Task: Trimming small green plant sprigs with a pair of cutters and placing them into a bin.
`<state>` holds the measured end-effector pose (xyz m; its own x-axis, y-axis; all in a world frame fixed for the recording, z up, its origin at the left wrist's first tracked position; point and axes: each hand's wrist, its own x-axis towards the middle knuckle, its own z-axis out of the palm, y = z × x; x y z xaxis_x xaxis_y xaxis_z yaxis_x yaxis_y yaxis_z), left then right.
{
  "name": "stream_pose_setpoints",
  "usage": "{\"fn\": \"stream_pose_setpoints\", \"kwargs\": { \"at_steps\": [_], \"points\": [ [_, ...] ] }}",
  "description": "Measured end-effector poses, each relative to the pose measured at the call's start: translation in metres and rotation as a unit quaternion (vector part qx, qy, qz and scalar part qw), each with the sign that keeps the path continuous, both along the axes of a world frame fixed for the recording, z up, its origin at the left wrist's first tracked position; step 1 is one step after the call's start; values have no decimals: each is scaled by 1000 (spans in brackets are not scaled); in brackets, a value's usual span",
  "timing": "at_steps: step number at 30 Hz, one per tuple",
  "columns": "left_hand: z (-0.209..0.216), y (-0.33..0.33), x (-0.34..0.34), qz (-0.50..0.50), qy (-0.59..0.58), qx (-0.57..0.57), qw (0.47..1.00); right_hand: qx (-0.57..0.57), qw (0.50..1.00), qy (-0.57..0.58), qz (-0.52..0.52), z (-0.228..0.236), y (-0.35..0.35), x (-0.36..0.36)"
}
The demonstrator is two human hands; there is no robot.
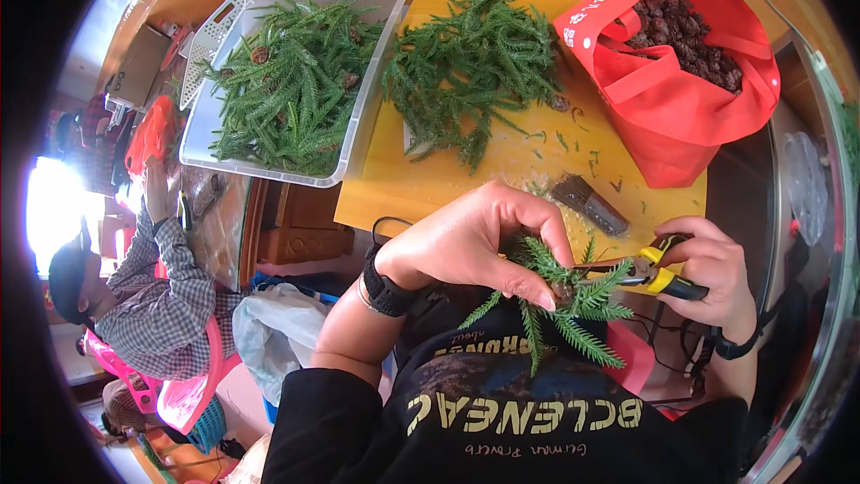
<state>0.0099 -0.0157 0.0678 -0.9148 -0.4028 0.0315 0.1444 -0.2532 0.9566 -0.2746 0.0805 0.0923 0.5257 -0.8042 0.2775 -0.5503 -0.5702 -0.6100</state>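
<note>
My left hand [479, 237] pinches a green pine sprig [587, 327] between thumb and fingertips, close in front of my chest. At the sprig's middle sits a small brown pine cone [563, 293], partly covered by my thumb. My right hand [724, 276] is wrapped round a pair of pliers [658, 283] with yellow and black handles. Their jaws reach in among the needles beside the cone; what the tips grip, if anything, is hidden.
A yellow table [385, 188] bears loose pine sprigs [479, 63], a dark cylindrical piece [589, 203] and needle scraps. A clear plastic bin [345, 157] of sprigs stands left, a red bag [663, 148] of pine cones right. Another person [166, 305] sits at far left.
</note>
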Motion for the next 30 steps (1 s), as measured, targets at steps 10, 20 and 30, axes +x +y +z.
{"fn": "stream_pose_setpoints", "kwargs": {
  "at_steps": [10,20,30],
  "points": [
    [0,-2,2,-12,-17,22,1000,4,1000,-11,-3,-8,-2,2],
    [11,5,-3,114,-85,-45,989,-11,996,21,-91,-14,8,5],
    [6,22,-24,340,-128,-498,787,22,969,20,-246,-10,22,32]
  ]
}}
